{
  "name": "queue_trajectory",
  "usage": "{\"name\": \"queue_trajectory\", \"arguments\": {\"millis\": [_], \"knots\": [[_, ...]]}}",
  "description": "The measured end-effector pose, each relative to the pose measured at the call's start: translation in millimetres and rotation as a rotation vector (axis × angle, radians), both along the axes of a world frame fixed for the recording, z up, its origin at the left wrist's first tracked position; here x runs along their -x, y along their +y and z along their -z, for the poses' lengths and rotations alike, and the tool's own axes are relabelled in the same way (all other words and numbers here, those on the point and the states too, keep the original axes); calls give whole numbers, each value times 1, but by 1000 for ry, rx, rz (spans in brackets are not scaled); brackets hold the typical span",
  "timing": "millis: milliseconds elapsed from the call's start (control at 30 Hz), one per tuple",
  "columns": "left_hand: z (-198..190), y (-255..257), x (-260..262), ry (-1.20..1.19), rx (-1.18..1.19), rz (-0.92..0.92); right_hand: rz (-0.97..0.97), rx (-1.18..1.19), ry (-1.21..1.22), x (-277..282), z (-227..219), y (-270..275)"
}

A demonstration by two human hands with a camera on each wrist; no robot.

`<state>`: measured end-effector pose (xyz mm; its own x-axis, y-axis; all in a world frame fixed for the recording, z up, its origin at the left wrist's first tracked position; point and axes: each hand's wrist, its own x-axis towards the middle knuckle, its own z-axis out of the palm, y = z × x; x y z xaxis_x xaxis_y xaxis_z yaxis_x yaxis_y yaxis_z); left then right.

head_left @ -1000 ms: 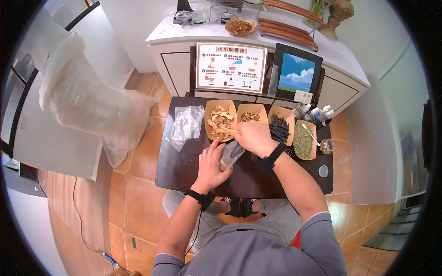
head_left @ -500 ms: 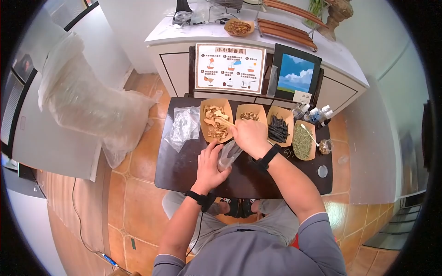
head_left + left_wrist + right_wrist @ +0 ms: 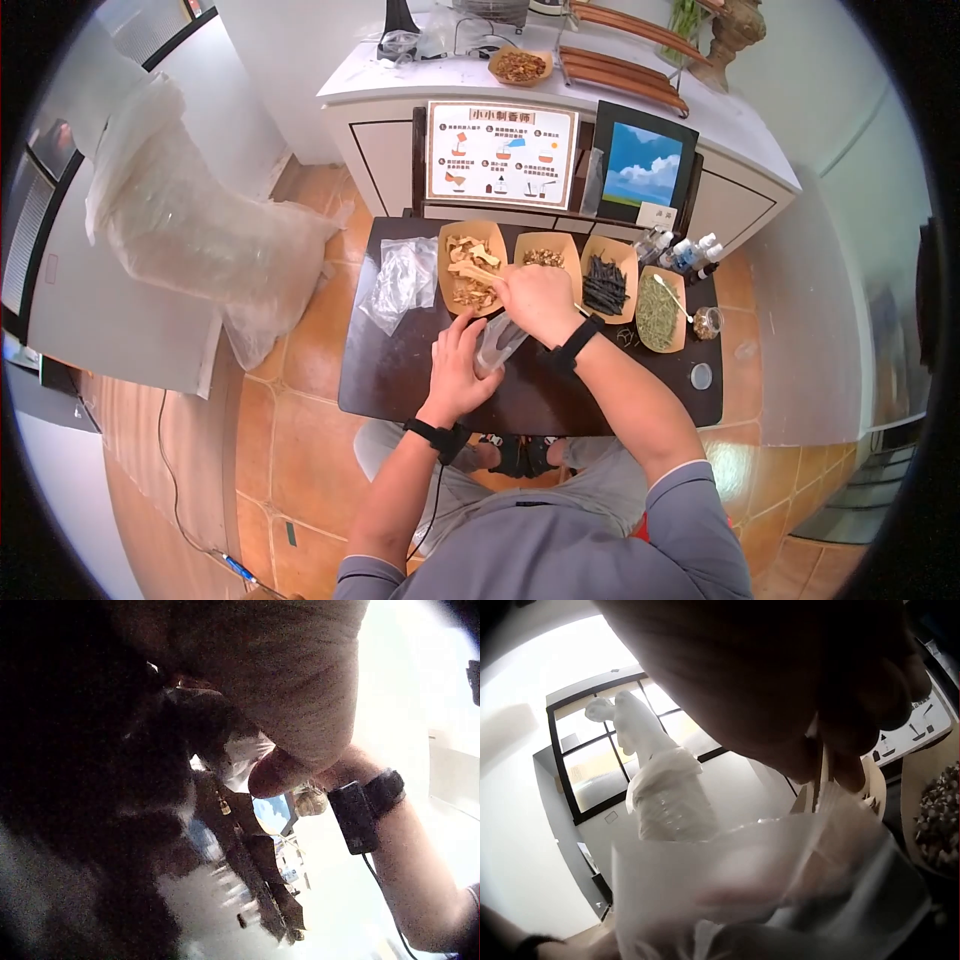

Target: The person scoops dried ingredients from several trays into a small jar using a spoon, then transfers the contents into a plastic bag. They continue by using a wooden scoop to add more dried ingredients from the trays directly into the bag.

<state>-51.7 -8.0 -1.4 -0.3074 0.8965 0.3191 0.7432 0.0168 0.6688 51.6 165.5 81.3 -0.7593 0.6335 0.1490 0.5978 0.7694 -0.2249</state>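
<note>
Head view: left hand [image 3: 458,362] curled round a small clear bag [image 3: 497,340], held upright just above the dark table [image 3: 400,370], near its middle. Right hand [image 3: 535,296] closed on a wooden spoon [image 3: 473,271], bowl end over the leftmost tray [image 3: 449,240] of pale dried slices. Three more trays alongside to the right: brown bits [image 3: 543,257], dark sticks [image 3: 606,283], green herb [image 3: 656,310]. Small bottles [image 3: 686,252] beyond them. Crumpled plastic [image 3: 399,281] on the table's left part. Right wrist view: bag mouth [image 3: 780,862] just under the fingers [image 3: 855,712], spoon handle pinched between them.
</note>
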Motion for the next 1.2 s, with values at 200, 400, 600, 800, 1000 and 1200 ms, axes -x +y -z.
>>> {"name": "queue_trajectory", "arguments": {"millis": [200,400,600,800,1000,1200], "knots": [[-2,0,-1,-15,19,12,110,-117,57,-8,3,13],[-5,-3,-1,-18,22,11,-104,-173,-41,-39,-34,16],[-4,-2,0,-18,22,20,-248,-180,-77,-62,-56,14],[-3,-1,0,-15,15,13,-311,-144,-100,-47,-41,14],[-2,-1,0,-12,24,17,-242,-187,-87,-36,-20,19],[-4,0,0,-2,8,11,-70,-270,-41,-30,-22,22]]}}
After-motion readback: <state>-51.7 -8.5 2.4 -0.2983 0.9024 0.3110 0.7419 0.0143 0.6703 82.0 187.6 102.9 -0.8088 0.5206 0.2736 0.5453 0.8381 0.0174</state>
